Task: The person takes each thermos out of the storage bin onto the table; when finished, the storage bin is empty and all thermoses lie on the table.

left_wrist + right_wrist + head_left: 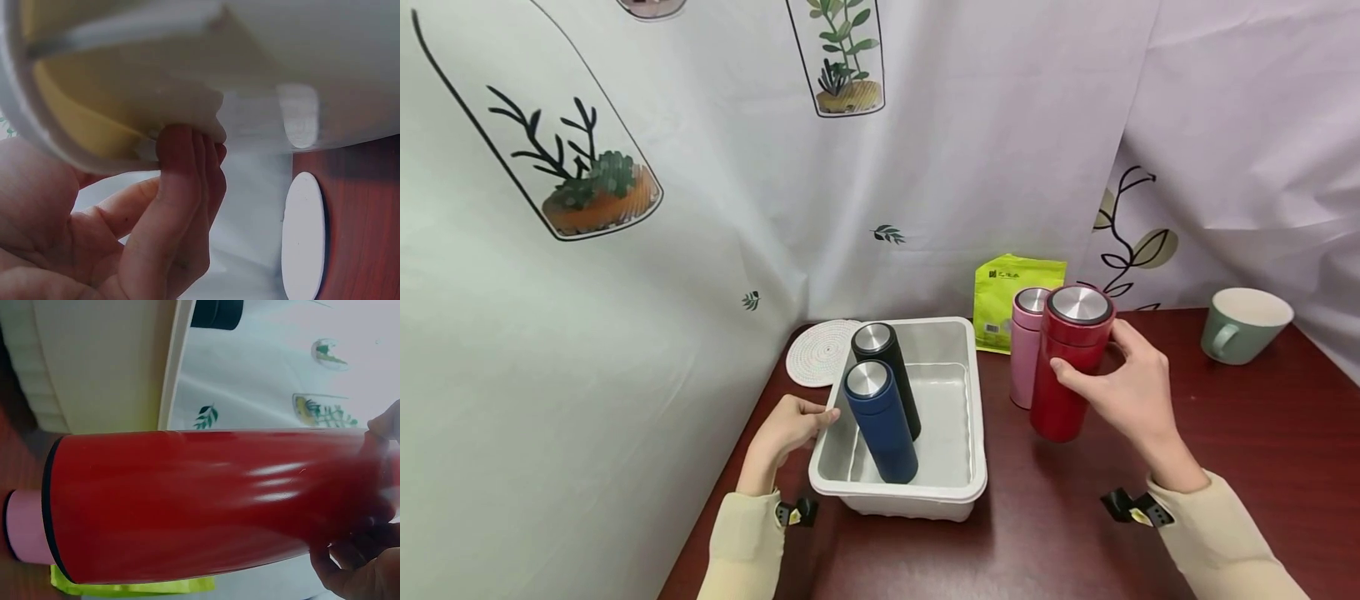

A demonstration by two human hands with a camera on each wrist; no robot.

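My right hand [1123, 387] grips a red thermos bottle [1063, 392] near its top, thumb on one side and fingers behind. In the right wrist view the red thermos spans the frame, its dark-edged base at the left. Just behind it stands a pink thermos [1024, 354] on the table. A white plastic bin [973, 417] is at the middle, and my left hand [793, 427] pinches its left rim. Inside the bin a blue thermos [883, 429] leans in front of a black thermos [898, 375], both with silver lid tops.
Behind the bottles a bright green packet [996, 300] leans against the patterned curtain [925, 167]. A green mug [1243, 329] sits at the far right. The round white woven mat [811, 354] lies behind the bin's left side, on the dark red table [1037, 542].
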